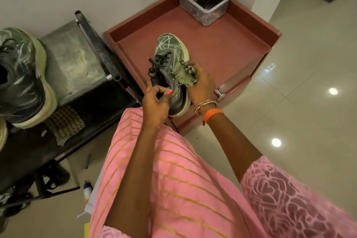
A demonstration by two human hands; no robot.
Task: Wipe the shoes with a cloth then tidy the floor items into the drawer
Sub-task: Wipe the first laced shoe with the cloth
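The left hand [154,102] grips the heel end of a grey-green shoe [170,67], held above the open red drawer [241,48]. The right hand [201,83] presses a frayed cloth [185,77] against the shoe's side, fingers curled round it. The other shoe [23,77] sits on the rack [77,60] at left — a clear box [204,4] stands in the drawer's far corner

A shoe [171,67] is held over the open drawer [222,48], with a box [204,4] in the drawer's far corner. Left stands a rack [77,60], a second shoe [23,77] on top.
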